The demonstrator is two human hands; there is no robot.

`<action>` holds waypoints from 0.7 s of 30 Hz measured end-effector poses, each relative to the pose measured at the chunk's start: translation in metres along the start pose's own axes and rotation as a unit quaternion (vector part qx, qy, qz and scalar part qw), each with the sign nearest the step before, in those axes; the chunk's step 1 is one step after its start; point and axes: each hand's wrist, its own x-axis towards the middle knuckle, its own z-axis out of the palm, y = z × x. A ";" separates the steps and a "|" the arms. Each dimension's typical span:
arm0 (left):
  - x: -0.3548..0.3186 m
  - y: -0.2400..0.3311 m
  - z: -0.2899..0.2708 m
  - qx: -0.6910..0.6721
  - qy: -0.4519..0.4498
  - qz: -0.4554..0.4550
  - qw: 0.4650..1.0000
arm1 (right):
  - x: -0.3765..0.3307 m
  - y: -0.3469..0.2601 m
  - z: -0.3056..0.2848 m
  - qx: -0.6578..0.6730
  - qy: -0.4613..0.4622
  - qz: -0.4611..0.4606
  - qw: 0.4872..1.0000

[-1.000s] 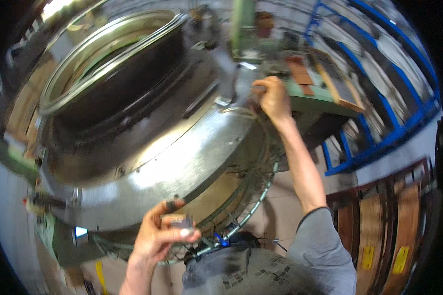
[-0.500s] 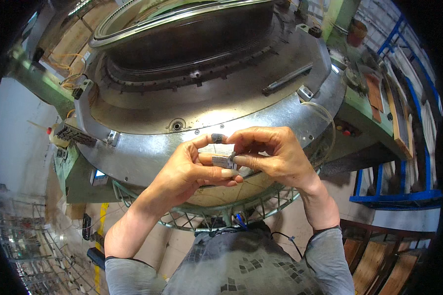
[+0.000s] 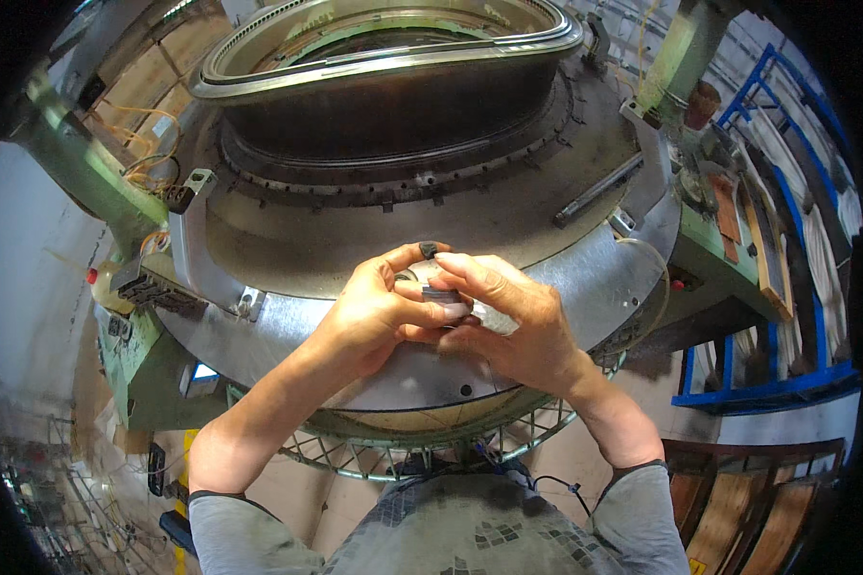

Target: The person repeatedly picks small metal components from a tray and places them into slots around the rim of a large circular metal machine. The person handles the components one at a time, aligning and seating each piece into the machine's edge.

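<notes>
My left hand [image 3: 379, 311] and my right hand [image 3: 508, 316] meet in the middle of the view, over the steel table ring [image 3: 604, 278] of a large round machine. Together their fingers pinch a small grey metal part [image 3: 438, 287] with a small dark tip [image 3: 429, 249] showing above the fingertips. Most of the part is hidden by my fingers. Behind the hands rises the machine's dark cylinder [image 3: 384, 105] with a bright metal rim.
A wire guard ring [image 3: 393, 455] runs below the table's near edge. A green frame post [image 3: 77, 163] with wires stands at left and a green bench [image 3: 729, 240] with tools at right. Blue racking [image 3: 786, 383] lies further right.
A second ago my right hand reached far across the machine and my left held the part alone. Both hands have since come together on the part, and now sit slightly lower in view.
</notes>
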 end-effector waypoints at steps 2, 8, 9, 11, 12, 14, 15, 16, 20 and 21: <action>0.003 0.000 -0.006 -0.003 -0.002 0.006 1.000 | 0.003 0.004 0.011 -0.018 0.019 0.003 1.000; 0.008 -0.002 -0.014 0.022 -0.017 0.013 1.000 | 0.001 0.010 0.023 0.010 0.046 0.017 0.999; 0.009 -0.001 -0.014 0.029 -0.017 0.005 0.999 | 0.000 0.011 0.021 -0.003 0.040 0.014 0.999; 0.010 0.000 -0.012 0.024 -0.022 0.003 0.999 | -0.001 0.014 0.020 -0.017 0.047 0.001 0.999; 0.010 0.000 -0.009 0.012 -0.026 0.007 1.000 | -0.002 0.015 0.020 -0.017 0.059 -0.007 0.998; 0.010 0.002 -0.003 -0.009 -0.026 0.012 1.000 | -0.003 0.017 0.018 -0.011 0.070 -0.007 0.997; 0.010 0.002 0.000 -0.020 -0.022 0.012 0.999 | -0.003 0.018 0.016 -0.004 0.069 0.003 0.998; 0.011 0.003 0.002 -0.030 -0.023 0.015 0.999 | -0.004 0.018 0.015 0.001 0.069 0.023 0.997; 0.009 0.005 0.003 0.032 -0.023 0.017 0.999 | -0.005 0.018 0.015 0.021 0.059 0.027 0.998; 0.008 0.003 0.003 0.029 -0.027 0.020 0.999 | -0.006 0.017 0.015 0.001 0.054 0.020 0.998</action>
